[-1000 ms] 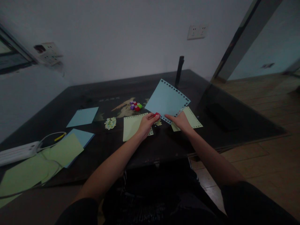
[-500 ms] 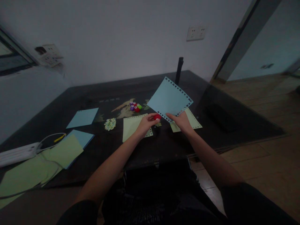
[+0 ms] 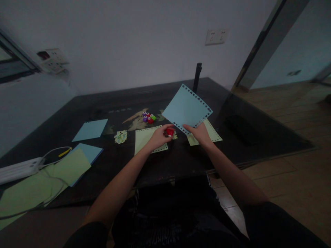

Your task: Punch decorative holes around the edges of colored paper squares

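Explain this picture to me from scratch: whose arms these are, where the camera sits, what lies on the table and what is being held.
There is no machine here. The camera sits on a person's head and looks down, so the two bare arms are that person's own. The left hand grips a small red punch. The right hand holds up a blue sheet with small holes along its edges. On the dark table lie two green sheets with punched edges, more small punches, a plain blue sheet, a stack of green and blue paper and a white power strip with a cable.
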The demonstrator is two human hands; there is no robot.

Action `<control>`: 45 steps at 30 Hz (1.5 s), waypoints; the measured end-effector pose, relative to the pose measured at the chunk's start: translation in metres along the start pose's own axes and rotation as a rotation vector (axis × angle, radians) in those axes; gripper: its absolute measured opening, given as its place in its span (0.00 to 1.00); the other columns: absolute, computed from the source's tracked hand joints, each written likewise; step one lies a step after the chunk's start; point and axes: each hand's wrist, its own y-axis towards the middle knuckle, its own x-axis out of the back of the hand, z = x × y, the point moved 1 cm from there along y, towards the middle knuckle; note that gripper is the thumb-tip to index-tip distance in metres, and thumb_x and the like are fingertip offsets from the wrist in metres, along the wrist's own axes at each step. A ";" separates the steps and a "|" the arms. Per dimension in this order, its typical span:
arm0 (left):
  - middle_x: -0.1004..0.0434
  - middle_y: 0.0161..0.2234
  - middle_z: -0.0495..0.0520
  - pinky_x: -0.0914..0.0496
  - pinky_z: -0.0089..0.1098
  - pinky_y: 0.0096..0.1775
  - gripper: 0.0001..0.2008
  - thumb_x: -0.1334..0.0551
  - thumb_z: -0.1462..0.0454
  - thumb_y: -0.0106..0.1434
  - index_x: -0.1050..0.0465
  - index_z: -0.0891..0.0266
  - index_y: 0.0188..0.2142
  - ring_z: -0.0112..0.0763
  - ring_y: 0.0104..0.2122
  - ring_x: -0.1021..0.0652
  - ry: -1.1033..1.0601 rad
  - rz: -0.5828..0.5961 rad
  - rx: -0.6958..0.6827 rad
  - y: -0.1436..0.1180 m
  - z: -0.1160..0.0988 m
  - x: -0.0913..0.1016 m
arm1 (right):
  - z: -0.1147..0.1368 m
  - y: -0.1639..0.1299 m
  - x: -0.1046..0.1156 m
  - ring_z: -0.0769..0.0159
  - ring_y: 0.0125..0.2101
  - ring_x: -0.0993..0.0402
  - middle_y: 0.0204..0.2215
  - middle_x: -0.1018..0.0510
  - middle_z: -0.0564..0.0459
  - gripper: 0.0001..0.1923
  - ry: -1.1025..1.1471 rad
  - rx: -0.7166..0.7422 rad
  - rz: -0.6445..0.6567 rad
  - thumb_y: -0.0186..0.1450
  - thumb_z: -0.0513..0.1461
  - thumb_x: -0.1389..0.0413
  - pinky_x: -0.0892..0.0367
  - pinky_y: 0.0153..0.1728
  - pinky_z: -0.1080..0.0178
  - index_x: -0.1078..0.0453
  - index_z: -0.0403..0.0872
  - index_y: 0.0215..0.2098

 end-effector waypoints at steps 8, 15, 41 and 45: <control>0.26 0.48 0.57 0.36 0.43 0.52 0.35 0.46 0.78 0.45 0.39 0.64 0.55 0.37 0.48 0.28 0.313 -0.002 -0.207 -0.002 0.003 0.000 | 0.000 0.000 0.000 0.55 0.46 0.27 0.40 0.21 0.46 0.28 -0.021 0.028 0.009 0.51 0.41 0.38 0.37 0.52 0.51 0.33 0.44 0.51; 0.27 0.49 0.57 0.36 0.42 0.52 0.34 0.47 0.79 0.46 0.38 0.64 0.54 0.37 0.48 0.29 0.460 0.001 -0.245 -0.002 -0.001 0.001 | 0.000 -0.001 -0.001 0.56 0.45 0.27 0.40 0.21 0.46 0.28 0.007 0.002 0.020 0.51 0.41 0.38 0.37 0.53 0.50 0.33 0.46 0.51; 0.27 0.46 0.57 0.27 0.35 0.41 0.17 0.46 0.58 0.64 0.32 0.62 0.49 0.34 0.40 0.24 -0.097 -0.116 0.032 0.001 -0.008 -0.006 | 0.015 0.002 0.035 0.55 0.37 0.23 0.37 0.20 0.44 0.20 0.096 -0.063 -0.193 0.48 0.43 0.36 0.30 0.42 0.53 0.27 0.41 0.38; 0.25 0.41 0.56 0.27 0.36 0.42 0.15 0.46 0.59 0.64 0.30 0.63 0.46 0.31 0.36 0.22 -0.148 -0.101 0.075 0.012 -0.010 -0.011 | 0.014 0.004 0.072 0.56 0.35 0.23 0.37 0.20 0.43 0.21 0.094 -0.052 -0.371 0.46 0.43 0.35 0.30 0.40 0.54 0.27 0.40 0.36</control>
